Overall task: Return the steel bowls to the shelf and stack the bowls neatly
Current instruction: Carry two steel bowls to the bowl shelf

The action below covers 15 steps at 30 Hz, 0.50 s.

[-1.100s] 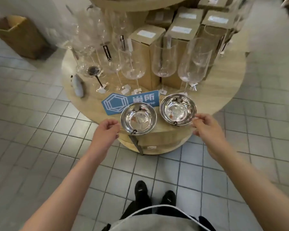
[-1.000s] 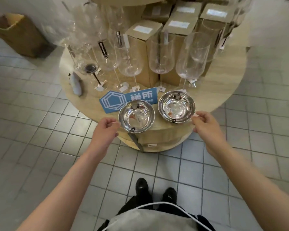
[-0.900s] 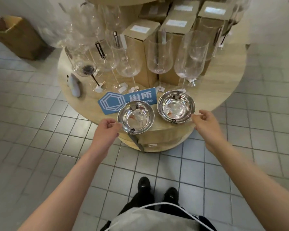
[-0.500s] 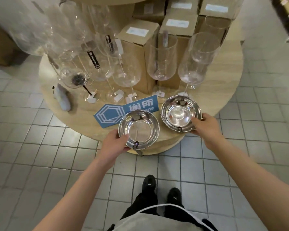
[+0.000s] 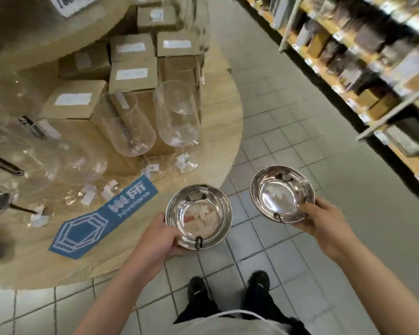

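Head view looks down on a round wooden tabletop (image 5: 218, 122) crowded with cardboard boxes (image 5: 131, 76) and wine glasses (image 5: 177, 117); shelving (image 5: 348, 56) runs off to its right. Over the tabletop's near edge, the left hand (image 5: 159, 240) grips one steel bowl (image 5: 198, 217), fingers curled round its rim. Right of the tabletop, above floor tiles, the right hand (image 5: 324, 226) holds the second bowl (image 5: 282, 198).

Both steel bowls, the left bowl (image 5: 198, 216) and the right bowl (image 5: 282, 197), are mirror-polished metal, glossy and smooth. The round table (image 5: 218, 102) is pale matt wood with visible grain. The wine glasses (image 5: 177, 122) are clear glass, the boxes (image 5: 131, 76) matt brown cardboard, the floor (image 5: 288, 131) matt grey tile
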Tool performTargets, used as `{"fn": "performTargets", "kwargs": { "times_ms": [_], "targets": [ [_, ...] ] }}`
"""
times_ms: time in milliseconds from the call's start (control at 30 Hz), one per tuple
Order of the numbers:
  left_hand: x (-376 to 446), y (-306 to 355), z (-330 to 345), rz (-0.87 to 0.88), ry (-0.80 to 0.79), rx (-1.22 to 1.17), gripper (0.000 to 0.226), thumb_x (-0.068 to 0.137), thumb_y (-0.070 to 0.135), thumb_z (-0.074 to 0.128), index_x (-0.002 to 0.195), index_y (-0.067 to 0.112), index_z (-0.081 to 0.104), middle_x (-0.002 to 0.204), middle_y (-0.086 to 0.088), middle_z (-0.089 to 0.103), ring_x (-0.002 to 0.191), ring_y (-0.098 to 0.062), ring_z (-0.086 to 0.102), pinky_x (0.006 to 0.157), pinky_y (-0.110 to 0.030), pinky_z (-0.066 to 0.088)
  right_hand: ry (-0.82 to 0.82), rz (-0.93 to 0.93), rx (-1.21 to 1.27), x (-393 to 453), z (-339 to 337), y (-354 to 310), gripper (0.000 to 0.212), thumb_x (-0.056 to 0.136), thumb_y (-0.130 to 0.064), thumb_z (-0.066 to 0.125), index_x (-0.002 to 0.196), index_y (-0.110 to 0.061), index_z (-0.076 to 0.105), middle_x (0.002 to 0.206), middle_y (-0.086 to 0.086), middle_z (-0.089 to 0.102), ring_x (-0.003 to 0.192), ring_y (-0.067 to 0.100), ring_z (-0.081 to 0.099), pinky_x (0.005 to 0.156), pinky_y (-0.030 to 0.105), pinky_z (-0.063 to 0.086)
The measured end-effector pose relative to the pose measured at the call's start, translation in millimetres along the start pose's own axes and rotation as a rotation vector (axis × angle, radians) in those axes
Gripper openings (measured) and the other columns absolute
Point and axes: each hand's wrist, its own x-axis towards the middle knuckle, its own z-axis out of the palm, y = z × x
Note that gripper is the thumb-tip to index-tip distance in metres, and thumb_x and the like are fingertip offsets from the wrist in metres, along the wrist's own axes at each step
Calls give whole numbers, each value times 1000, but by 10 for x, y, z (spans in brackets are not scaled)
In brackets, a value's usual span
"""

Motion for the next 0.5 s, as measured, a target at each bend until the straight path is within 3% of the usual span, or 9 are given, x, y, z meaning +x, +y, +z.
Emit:
{"fn": "performTargets", "kwargs": {
  "times_ms": [67,167,233,333,500],
  "targets": [
    [73,166,323,-15,-71,45,47,76,-22,53,114,6,56,88,-27,70,55,-21,70,40,-27,52,77,3,50,-31,-382,14,25,92,5,55,112,-4,67,94,10,76,71,13,76,58,24,60],
    [252,365,816,9,-104,134,50,74,-21,58,116,6,59,104,-26,71,86,-38,74,53,-35,59,160,-5,142,-43,-919,28,28,92,4,58,117,-6,66,97,9,76,71,12,75,59,25,60],
    [374,499,1182,41,-127,174,49,75,-21,56,118,2,60,107,-25,72,93,-39,74,60,-40,62,199,-20,187,-2,-1255,19,30,91,3,59,119,-5,65,100,11,75,72,12,75,60,25,61],
    [523,716,1783,102,-159,202,45,77,-22,54,114,3,60,89,-16,75,68,-25,75,51,-32,59,258,-55,246,123,-1761,-36,28,91,2,60,117,-7,66,104,14,74,73,14,74,60,25,60],
    [713,1123,2833,159,-226,212,44,79,-23,52,108,7,63,73,-11,76,58,-22,72,47,-29,55,280,-97,328,393,-2530,-258,30,93,3,56,109,-19,68,96,2,77,74,11,75,59,25,60]
  ]
}}
